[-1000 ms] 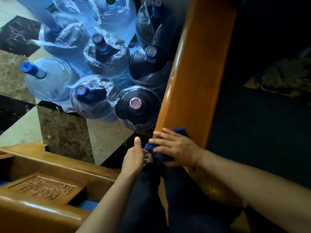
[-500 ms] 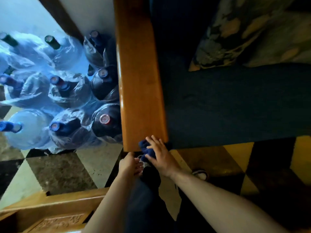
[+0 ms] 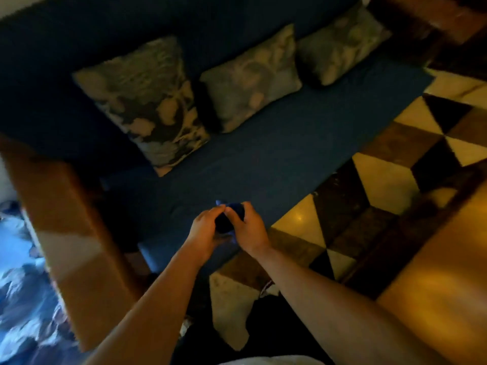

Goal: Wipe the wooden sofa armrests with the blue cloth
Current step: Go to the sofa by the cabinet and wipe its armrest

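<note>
Blue cloth (image 3: 229,216) sits bunched between my left hand (image 3: 204,229) and right hand (image 3: 247,227), both gripping it over the sofa seat (image 3: 276,164). I judge I'm regathering it; next, press it onto the wooden armrest (image 3: 71,233) at left

Both forearms outstretched, left hand (image 3: 204,227) and right hand (image 3: 247,227) curled together, gripping.

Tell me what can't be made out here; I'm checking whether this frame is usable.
- Blue cloth: head view, mostly covered by the left hand and right hand; its fold is unclear.
- Near armrest: motion blur hides whether it is clean.
- Far armrest: cut off by the top edge.
- Pillows: pattern smeared.
</note>
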Demonstrator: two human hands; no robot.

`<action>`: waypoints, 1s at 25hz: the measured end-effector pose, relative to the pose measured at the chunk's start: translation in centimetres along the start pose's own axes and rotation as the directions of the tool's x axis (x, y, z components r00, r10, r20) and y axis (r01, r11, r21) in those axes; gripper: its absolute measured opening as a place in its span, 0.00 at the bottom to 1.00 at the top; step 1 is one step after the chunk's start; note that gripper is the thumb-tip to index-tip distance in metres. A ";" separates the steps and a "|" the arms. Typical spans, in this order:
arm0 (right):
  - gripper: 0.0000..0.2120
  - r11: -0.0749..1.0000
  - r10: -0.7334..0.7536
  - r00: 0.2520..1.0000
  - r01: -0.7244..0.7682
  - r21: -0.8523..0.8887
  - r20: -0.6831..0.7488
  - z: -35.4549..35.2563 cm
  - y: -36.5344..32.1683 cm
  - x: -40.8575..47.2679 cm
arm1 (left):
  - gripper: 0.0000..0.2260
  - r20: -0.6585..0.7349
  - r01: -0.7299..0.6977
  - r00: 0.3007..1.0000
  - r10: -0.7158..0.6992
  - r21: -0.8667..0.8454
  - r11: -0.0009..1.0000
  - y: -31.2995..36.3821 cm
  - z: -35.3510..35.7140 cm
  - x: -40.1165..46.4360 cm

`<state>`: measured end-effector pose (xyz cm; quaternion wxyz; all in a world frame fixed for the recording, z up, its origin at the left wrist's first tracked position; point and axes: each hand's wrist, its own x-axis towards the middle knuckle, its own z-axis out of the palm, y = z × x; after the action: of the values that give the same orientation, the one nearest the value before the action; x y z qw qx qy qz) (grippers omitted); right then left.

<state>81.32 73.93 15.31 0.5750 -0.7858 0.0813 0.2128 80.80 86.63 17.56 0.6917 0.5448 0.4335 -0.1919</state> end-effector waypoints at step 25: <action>0.10 0.862 0.206 0.642 0.238 0.448 -0.738 -58.7 -7.7 25.1 | 0.13 0.831 -0.805 0.494 0.257 0.325 0.496 22.8 67.3 8.8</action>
<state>120.83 24.26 25.83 0.6726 -0.6211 0.3625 -0.1744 128.74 34.09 25.93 0.5650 0.7574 -0.1741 -0.2771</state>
